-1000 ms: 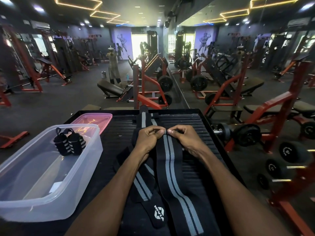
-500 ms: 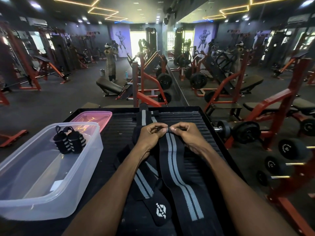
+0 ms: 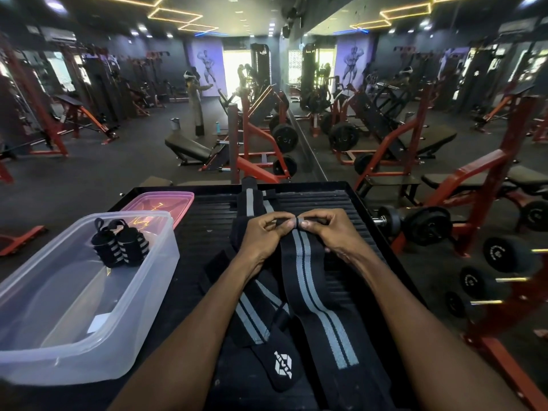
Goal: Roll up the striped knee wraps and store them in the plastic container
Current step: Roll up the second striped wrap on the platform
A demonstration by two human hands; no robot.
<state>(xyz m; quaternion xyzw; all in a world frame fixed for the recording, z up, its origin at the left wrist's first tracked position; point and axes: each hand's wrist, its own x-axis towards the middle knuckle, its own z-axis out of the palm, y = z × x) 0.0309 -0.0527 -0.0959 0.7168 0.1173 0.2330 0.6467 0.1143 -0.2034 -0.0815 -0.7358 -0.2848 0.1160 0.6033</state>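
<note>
At tabletop (image 3: 207,232) centre: wrap (image 3: 314,292), black with grey stripes, lying lengthwise toward viewer; far end pinched by left hand (image 3: 264,232) and right hand (image 3: 329,229), fingers (image 3: 308,223) clenched on a small first fold. Fold tighter than a second ago; rolling judged barely begun. Beside it, left: second wrap (image 3: 255,318), flat, unrolled. Far left: container (image 3: 148,280), open, two rolled wraps (image 3: 120,247) inside. Behind: pink lid (image 3: 166,203).
</note>
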